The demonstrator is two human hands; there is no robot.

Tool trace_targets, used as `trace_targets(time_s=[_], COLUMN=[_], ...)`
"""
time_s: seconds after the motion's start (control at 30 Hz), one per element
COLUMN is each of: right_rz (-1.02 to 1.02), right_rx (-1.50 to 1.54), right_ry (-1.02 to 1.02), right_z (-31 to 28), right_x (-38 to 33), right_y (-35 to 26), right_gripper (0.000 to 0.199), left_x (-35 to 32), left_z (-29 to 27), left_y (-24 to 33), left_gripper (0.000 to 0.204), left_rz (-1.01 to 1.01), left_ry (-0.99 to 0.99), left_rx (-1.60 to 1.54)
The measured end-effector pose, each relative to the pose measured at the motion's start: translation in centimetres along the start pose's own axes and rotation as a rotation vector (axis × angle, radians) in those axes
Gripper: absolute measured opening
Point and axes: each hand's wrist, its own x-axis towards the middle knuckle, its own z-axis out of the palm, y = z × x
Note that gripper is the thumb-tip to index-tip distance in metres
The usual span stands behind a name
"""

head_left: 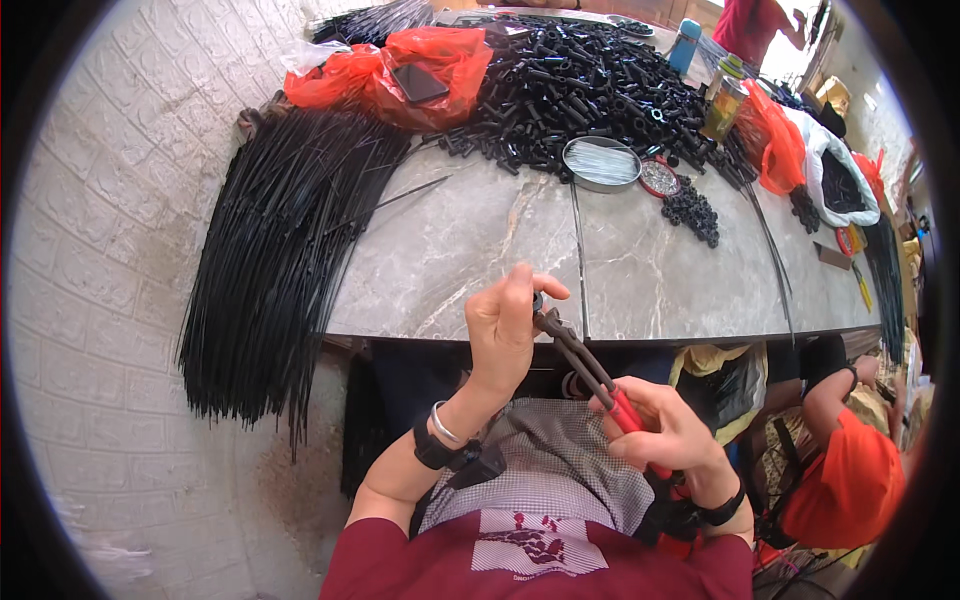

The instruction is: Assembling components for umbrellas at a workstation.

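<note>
Just past the table's near edge, my left hand (503,325) is closed, its fingers pinching a small black tubular part (538,301). My right hand (668,425) is wrapped round the red handles of a pair of pliers (580,358). The dark metal jaws point up and left, meeting the black part at my left fingertips. How far they close on it is hidden by my fingers. Both hands are held above my lap, over a checked cloth (540,460).
A grey marbled table (450,240) carries a heap of black tubes (570,90), a round tin of clear thin sticks (602,164) and black rings (692,212). Long black rods (280,270) overhang its left end. A person in orange-red (850,480) sits at the right.
</note>
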Motion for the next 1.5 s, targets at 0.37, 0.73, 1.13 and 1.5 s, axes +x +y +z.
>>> trace_targets(time_s=[0.37,0.73,1.13,1.5], right_rz=[-0.341,-0.202,-0.062,-0.183], right_rx=[-0.959,-0.587,-0.238,-0.183], right_ry=[0.53,0.314,0.11,-0.057], right_z=[1.1,0.8,1.0,2.6], right_x=[0.6,0.0,-0.5,1.0], right_y=[1.8,-0.2,-0.3,1.6], right_gripper=[0.039,0.027,0.049,0.045], left_x=[-0.2,0.1,0.1,0.7], left_z=[-0.2,-0.7,-0.4,-0.8], left_y=[-0.1,-0.8,0.4,1.4], left_gripper=[0.054,0.055,0.058,0.054], left_rz=[0.005,0.01,-0.072,-0.195], left_ry=[-0.055,-0.041,-0.038,-0.087], left_rx=[0.008,0.06,0.009,-0.158])
